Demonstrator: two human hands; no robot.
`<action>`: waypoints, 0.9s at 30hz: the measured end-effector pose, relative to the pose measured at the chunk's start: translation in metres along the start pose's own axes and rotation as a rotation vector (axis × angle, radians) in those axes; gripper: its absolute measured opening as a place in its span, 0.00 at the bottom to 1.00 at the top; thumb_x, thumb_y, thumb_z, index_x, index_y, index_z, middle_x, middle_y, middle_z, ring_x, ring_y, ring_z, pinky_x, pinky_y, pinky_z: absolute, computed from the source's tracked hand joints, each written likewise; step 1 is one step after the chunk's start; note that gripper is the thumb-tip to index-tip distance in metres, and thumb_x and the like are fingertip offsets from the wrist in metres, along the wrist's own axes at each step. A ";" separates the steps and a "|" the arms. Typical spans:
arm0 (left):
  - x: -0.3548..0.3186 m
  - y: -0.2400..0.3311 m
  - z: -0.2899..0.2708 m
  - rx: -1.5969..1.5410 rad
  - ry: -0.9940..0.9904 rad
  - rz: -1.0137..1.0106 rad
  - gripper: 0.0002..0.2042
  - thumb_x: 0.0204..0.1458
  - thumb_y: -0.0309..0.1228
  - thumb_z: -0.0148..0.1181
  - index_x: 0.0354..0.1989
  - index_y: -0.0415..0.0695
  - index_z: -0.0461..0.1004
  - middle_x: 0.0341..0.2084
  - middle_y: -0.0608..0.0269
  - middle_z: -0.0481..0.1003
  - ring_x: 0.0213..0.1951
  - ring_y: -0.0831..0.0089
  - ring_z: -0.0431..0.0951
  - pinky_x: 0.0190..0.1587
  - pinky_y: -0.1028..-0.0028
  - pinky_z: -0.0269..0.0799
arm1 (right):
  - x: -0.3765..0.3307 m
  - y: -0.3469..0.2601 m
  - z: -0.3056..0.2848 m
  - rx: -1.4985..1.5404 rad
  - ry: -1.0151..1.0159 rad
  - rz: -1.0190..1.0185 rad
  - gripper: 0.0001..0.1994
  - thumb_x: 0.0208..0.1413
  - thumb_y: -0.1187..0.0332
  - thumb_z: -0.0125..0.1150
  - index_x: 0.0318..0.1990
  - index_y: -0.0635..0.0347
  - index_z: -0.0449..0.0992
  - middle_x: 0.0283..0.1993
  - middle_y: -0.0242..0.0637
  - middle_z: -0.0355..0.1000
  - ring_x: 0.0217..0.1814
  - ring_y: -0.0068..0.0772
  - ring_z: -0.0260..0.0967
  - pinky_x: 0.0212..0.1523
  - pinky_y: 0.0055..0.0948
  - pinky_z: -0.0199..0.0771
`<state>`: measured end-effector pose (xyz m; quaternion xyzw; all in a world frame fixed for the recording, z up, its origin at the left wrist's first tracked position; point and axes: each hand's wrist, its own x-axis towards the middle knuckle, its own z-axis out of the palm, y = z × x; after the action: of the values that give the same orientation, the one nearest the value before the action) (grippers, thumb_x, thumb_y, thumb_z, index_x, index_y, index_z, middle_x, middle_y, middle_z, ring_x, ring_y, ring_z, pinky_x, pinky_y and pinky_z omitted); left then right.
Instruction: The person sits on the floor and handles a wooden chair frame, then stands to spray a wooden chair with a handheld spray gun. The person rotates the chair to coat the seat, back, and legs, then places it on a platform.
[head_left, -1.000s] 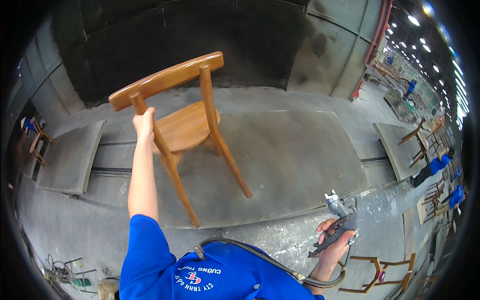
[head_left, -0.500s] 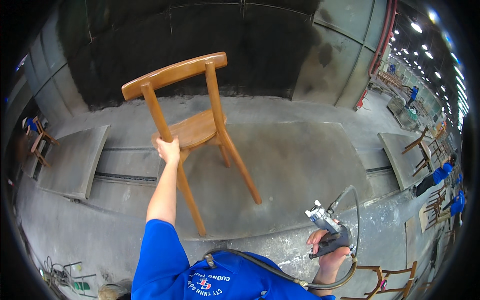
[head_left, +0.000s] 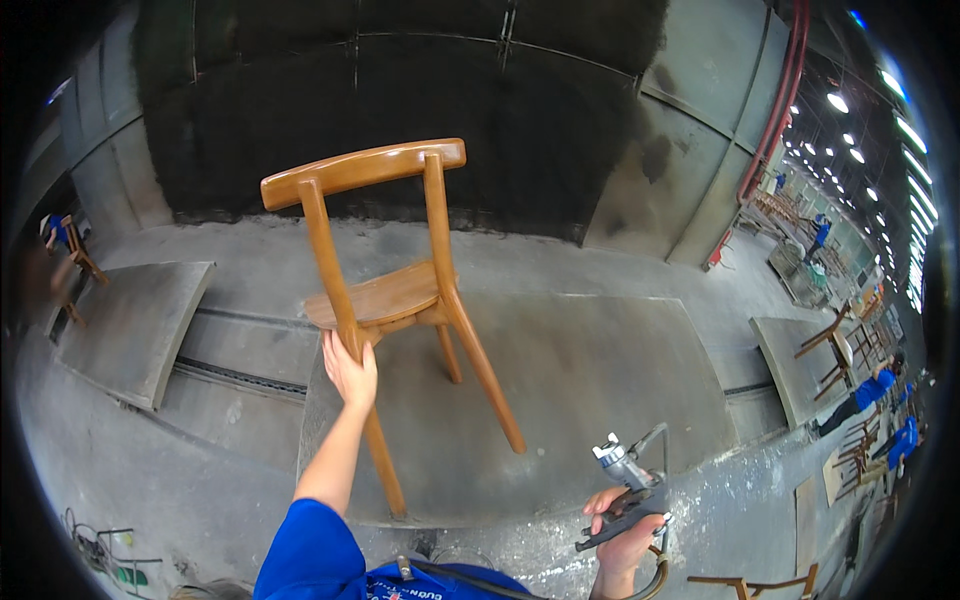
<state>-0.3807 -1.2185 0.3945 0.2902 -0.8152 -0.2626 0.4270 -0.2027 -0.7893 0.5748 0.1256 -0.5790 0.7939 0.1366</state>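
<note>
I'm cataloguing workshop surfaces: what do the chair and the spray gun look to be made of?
Chair: wood, seemingly varnished; it's warm brown, with light glinting off the backrest.
Spray gun: probably metal, since its silvery head shines; the dark grey body could be metal or plastic.

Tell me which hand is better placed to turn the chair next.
Probably the left: the left hand is on the chair's leg just below the seat, while the right hand is occupied with a spray gun, apart from the chair.
</note>
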 end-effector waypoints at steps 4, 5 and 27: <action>-0.092 -0.022 -0.021 -0.157 -0.105 -0.166 0.36 0.52 0.34 0.66 0.68 0.38 0.56 0.63 0.37 0.63 0.64 0.43 0.65 0.64 0.57 0.63 | 0.020 0.032 0.022 -0.051 0.022 -0.010 0.48 0.56 0.25 0.40 0.65 0.64 0.57 0.26 0.39 0.69 0.16 0.28 0.62 0.28 0.34 0.74; -0.112 -0.029 -0.027 -0.187 -0.221 -0.351 0.33 0.51 0.33 0.65 0.64 0.40 0.59 0.53 0.39 0.70 0.56 0.44 0.72 0.59 0.57 0.68 | 0.027 0.040 0.028 -0.043 0.016 0.017 0.49 0.55 0.24 0.41 0.64 0.64 0.58 0.26 0.38 0.68 0.19 0.30 0.65 0.25 0.30 0.72; -0.116 -0.040 -0.033 -0.213 -0.381 -0.635 0.23 0.47 0.29 0.59 0.53 0.42 0.65 0.30 0.47 0.78 0.34 0.50 0.81 0.42 0.57 0.74 | 0.090 0.141 0.137 -0.034 -0.081 0.074 0.44 0.52 0.26 0.50 0.52 0.67 0.68 0.31 0.41 0.72 0.32 0.36 0.74 0.22 0.21 0.65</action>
<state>-0.2884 -1.1715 0.3202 0.4281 -0.7176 -0.5143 0.1930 -0.3322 -0.9542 0.5233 0.1337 -0.6015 0.7829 0.0860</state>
